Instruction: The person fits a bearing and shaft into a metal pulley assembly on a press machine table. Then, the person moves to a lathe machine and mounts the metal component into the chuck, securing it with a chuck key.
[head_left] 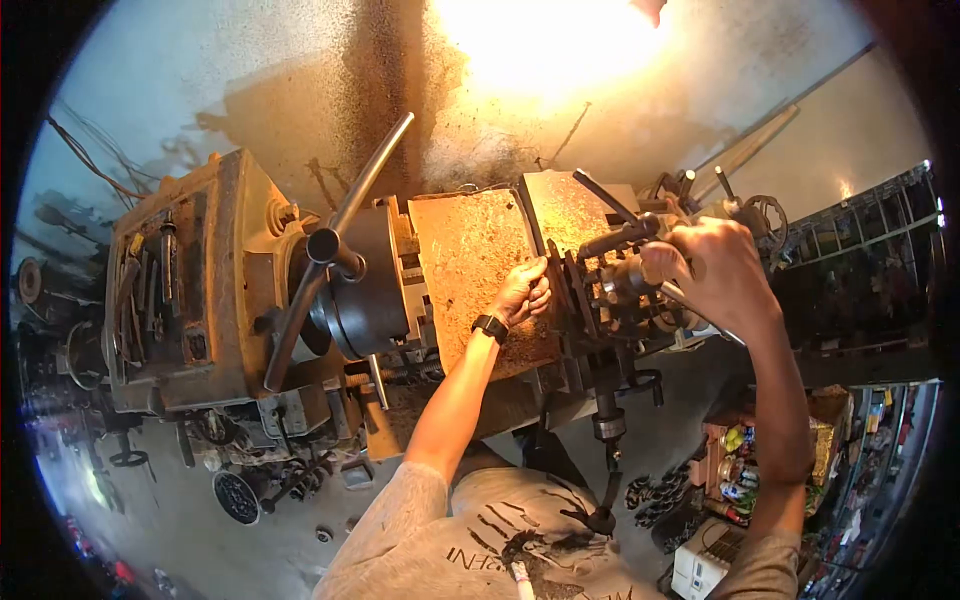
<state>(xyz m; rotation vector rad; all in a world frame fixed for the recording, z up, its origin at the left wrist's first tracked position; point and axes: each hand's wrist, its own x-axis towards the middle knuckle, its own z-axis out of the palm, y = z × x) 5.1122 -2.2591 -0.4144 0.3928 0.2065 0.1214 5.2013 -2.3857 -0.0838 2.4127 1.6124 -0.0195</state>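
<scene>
A lathe chuck (pixel 365 290) sits at the left of the machine, with a T-handled chuck key (pixel 372 175) standing out from it. My left hand (pixel 520 292), a watch on its wrist, is over the chip-covered board (pixel 460 240). Its fingers are curled, thumb against forefinger; whatever they pinch, if anything, is too small to make out. Just right of it is the tool post (pixel 605 285) with its levers and bolts. My right hand (pixel 708 250) is closed around a lever handle at the tool post; the fingers hide most of the grip.
The lathe's headstock (pixel 205 290) fills the left, tools lying on its top. A handwheel (pixel 768 220) is at the far right. Below right are a crate of cans and bottles (pixel 735 470) and a white container (pixel 695 565). A bright lamp glares on the wall.
</scene>
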